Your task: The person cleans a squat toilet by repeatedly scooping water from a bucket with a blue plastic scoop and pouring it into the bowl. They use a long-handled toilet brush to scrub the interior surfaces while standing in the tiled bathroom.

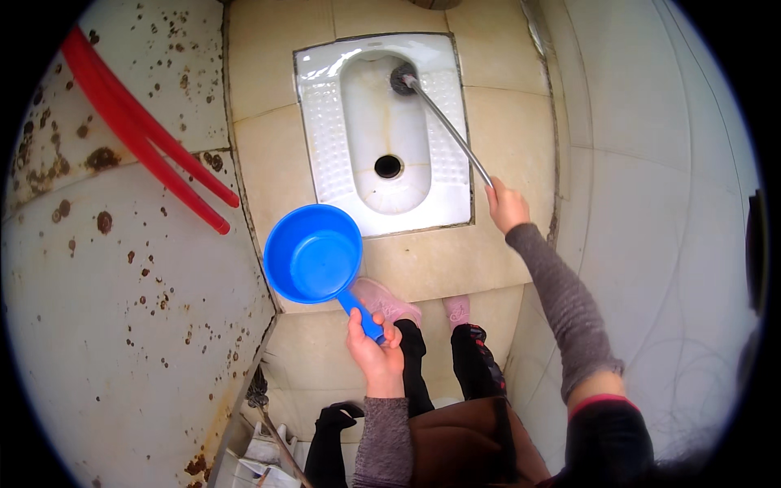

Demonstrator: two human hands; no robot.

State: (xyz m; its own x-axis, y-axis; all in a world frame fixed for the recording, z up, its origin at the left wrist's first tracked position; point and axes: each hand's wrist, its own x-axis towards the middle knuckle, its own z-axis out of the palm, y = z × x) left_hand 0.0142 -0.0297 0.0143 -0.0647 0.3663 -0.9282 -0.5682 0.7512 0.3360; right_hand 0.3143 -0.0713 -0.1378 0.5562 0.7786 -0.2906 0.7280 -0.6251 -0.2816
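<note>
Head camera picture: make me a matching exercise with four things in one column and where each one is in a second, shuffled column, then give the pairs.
Things:
1. blue scoop
2. brush
3. red pipes
4. pink slippers

Places:
A. against the stained left wall
B. on the floor tiles just below the squat toilet
C. held by its handle in the left hand
D. head inside the toilet bowl, long handle in the right hand

Pairs: 1-C, 2-D, 3-A, 4-B

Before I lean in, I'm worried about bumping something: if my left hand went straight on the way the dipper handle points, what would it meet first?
Probably the blue dipper it already holds, then the squat toilet's near rim; depth is unclear.
</note>
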